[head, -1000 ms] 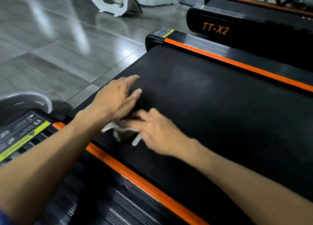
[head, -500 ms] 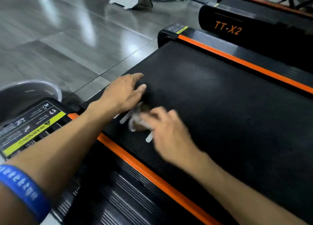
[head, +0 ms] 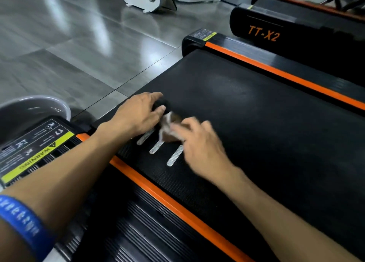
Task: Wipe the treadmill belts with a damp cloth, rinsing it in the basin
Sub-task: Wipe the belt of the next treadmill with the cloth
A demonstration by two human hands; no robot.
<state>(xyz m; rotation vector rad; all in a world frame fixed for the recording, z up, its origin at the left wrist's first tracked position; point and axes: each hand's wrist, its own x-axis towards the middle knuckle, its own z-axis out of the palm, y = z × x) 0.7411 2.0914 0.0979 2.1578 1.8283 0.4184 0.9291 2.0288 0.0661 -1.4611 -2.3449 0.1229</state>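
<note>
Since prev. frame, R hand [head: 199, 143] slid the cloth [head: 167, 126] up-belt, exposing three white stripes [head: 156, 147]. R fingers pinch cloth (crumpled, whitish-brown, blurred) on belt [head: 256, 123]; L hand [head: 138, 113] flat, fingers relaxed. Basin [head: 35, 108] cut off at left.

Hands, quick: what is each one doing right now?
Left hand: open, fingers resting on the belt.
Right hand: blurred, seems to hold the cloth.

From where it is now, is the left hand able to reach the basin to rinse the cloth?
Probably yes. The left hand rests on the belt, and the basin stands on the floor just past the treadmill's end, with nothing between them. But the cloth sits by the right hand.
</note>
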